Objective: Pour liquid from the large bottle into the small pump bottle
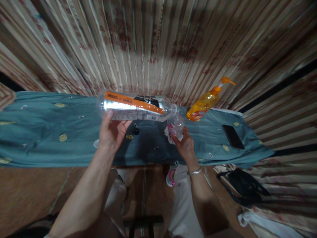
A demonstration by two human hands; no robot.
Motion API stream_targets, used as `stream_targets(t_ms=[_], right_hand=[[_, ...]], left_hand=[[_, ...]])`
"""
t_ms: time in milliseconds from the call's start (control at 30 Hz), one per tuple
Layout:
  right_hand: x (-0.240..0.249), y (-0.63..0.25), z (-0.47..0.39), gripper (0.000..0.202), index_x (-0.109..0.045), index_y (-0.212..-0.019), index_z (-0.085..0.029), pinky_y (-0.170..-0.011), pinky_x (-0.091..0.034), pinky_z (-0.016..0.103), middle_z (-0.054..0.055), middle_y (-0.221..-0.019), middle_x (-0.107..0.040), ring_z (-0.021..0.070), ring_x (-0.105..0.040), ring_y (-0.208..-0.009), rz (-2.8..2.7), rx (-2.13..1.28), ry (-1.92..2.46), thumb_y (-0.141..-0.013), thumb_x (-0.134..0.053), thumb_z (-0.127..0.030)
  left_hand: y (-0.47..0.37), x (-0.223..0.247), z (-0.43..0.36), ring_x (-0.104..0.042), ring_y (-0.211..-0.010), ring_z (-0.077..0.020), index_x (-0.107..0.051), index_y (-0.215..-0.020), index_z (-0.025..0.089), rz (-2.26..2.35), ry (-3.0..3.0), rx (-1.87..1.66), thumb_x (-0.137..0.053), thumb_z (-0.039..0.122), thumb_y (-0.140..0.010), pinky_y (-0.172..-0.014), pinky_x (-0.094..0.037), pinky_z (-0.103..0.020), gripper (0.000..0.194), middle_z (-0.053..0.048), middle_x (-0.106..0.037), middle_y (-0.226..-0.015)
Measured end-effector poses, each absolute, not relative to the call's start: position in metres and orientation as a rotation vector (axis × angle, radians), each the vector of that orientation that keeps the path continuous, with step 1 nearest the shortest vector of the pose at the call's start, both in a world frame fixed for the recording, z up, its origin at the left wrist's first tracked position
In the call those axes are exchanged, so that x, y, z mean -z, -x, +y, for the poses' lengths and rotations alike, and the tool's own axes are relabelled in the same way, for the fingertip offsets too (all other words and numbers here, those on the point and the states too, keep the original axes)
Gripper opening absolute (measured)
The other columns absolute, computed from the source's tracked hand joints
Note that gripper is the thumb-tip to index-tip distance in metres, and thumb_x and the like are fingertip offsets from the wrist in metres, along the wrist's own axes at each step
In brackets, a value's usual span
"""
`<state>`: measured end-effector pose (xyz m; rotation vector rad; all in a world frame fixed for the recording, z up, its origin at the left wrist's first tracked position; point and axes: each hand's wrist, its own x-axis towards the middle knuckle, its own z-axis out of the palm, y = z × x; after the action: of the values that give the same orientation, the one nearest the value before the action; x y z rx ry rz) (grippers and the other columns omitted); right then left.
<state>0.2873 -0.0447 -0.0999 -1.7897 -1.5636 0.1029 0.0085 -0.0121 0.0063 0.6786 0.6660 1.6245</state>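
My left hand is closed round the lower part of a large clear plastic bottle with an orange, silver and black label. The bottle lies nearly level in the air, its open neck pointing right. In my right hand is a smaller clear plastic bottle with a pinkish label, held roughly upright and slightly tilted. Its top is close under the large bottle's mouth; whether they touch I cannot tell. A small black cap rests on the cloth between my hands. Beside my left wrist is a clear round lid-like piece.
A pump bottle of orange liquid stands at the back right of the teal cloth-covered table. Further right lies a black phone. A pleated curtain hangs behind the table. On the floor at right is a black bag.
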Motion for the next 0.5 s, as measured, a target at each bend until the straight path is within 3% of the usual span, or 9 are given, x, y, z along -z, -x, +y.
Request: stream_targets(t_ms=[300, 500], right_hand=[[0.1009, -0.2878, -0.0445, 0.068, -0.056, -0.139, -0.010, -0.086, -0.061, 0.044, 0.024, -0.119, -0.077, 0.0346, -0.077, -0.103, -1.560, -0.101, 1.783, -0.092, -0.060, -0.058], [0.0990, -0.2873, -0.0447, 0.064, -0.055, -0.140, -0.012, -0.090, -0.061, 0.045, 0.023, -0.123, -0.076, 0.0347, -0.076, -0.109, -1.554, -0.112, 1.780, -0.092, -0.063, -0.055]], left_hand=[[-0.0099, -0.0092, -0.0130, -0.068, -0.119, -0.0293, -0.073, -0.086, 0.027, 0.680, -0.672, -1.634, -0.086, 0.047, -0.069, -0.104, -0.059, -0.045, 0.029, -0.005, -0.079, -0.108], [-0.0098, -0.0102, -0.0142, -0.067, -0.122, -0.0303, -0.073, -0.088, 0.027, 0.676, -0.680, -1.629, -0.082, 0.043, -0.073, -0.102, -0.059, -0.044, 0.024, -0.006, -0.078, -0.110]])
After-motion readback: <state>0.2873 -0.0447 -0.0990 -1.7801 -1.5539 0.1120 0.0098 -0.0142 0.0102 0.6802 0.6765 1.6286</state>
